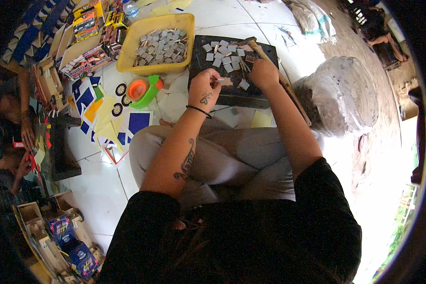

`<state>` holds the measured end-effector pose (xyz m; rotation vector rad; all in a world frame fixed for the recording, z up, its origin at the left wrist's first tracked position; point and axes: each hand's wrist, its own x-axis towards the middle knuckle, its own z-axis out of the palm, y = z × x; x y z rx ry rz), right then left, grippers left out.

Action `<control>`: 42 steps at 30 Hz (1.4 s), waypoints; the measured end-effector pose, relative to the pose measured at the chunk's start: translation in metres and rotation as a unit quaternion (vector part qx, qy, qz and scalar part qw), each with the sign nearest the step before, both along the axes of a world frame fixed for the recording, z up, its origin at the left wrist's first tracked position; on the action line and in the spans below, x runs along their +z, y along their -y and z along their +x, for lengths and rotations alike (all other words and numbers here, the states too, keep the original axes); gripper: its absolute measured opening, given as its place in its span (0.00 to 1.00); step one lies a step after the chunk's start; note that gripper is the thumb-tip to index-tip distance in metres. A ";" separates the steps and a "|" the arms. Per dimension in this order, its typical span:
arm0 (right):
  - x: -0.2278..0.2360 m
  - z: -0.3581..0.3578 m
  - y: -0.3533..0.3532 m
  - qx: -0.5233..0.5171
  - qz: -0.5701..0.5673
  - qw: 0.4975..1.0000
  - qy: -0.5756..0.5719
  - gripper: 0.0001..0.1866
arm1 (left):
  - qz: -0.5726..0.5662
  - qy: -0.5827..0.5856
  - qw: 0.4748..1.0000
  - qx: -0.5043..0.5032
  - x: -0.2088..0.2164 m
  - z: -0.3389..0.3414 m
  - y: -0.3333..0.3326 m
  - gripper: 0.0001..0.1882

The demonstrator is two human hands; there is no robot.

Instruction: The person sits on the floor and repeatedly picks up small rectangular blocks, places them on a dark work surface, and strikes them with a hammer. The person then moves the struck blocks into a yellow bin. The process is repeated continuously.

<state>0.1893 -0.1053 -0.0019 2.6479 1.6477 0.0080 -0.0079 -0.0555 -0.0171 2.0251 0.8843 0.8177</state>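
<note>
My left hand [204,89] is closed in a pinch over the near left part of a low black block [207,98]. A small pale piece [226,81] shows at its fingertips; its kind is unclear. My right hand [264,74] is curled over the block's right side, fingers closed, beside a small brownish square piece [250,59] and some thin sticks [244,67]. What it grips is hidden. Several small grey square pieces [226,60] lie scattered on the block. A hammer [286,85] with a long wooden handle lies along the block's right edge, partly behind my right hand.
A yellow tub [189,45] of grey squares stands beyond the block. Left are a green-orange tape dispenser [151,92], black wheels [117,110] and paper cutouts [110,116]. A bulky plastic-wrapped bundle [338,97] sits right. Another person's hands [27,137] work far left.
</note>
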 end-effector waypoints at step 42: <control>0.011 -0.042 0.014 0.132 0.292 0.896 -0.309 0.06 | 0.153 -0.023 0.988 -0.017 -0.019 0.018 -0.010 0.15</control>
